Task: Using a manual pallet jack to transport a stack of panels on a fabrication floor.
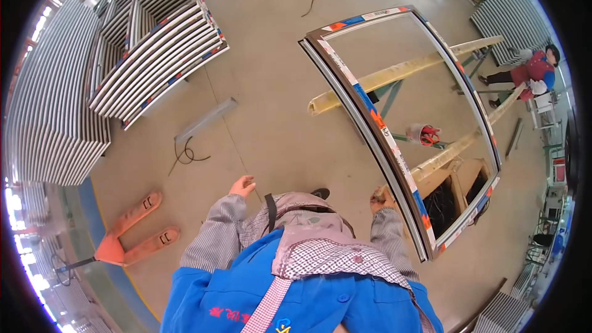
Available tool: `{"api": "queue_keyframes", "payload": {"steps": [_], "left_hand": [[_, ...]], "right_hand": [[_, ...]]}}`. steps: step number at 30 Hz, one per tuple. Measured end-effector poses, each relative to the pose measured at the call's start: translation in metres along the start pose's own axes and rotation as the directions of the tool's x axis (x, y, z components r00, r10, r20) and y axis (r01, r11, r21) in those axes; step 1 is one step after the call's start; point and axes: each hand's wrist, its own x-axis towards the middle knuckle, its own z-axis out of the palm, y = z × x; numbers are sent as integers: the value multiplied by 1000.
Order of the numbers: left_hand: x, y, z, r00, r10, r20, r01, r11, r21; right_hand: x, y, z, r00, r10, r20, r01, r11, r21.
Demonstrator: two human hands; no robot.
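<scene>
My left hand (243, 186) hangs in the air over the floor, holding nothing, its fingers loosely bent and apart. To the right, my right hand (382, 198) is closed beside the near left edge of a large window frame (383, 131). Whatever may be in its curled fingers is hidden. The frame is brown and silver, with blue, orange and white protective tape along its sides. It lies across two beams wrapped in yellowish film, the far beam (382, 78) and the near beam (453, 151).
Stacked frames (163, 58) stand at the far left. An orange pallet jack (132, 222) is at lower left. A clear plastic strip (205, 119) and black cord (190, 154) lie on the floor. Under the frame are a bucket (423, 134) and wooden box (453, 188). Another person (535, 77) stands right.
</scene>
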Motion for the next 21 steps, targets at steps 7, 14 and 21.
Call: {"api": "queue_keyframes", "payload": {"steps": [7, 14, 21], "left_hand": [[-41, -142, -65, 872, -241, -427, 347, 919, 189], [-200, -271, -1, 580, -564, -588, 477, 820, -316], [-242, -232, 186, 775, -579, -254, 605, 795, 33]], "right_hand": [[-58, 44, 19, 894, 410, 180, -224, 757, -614], [-136, 8, 107, 628, 6, 778, 769, -161, -619], [-110, -44, 146, 110, -91, 990, 810, -569, -142]]}}
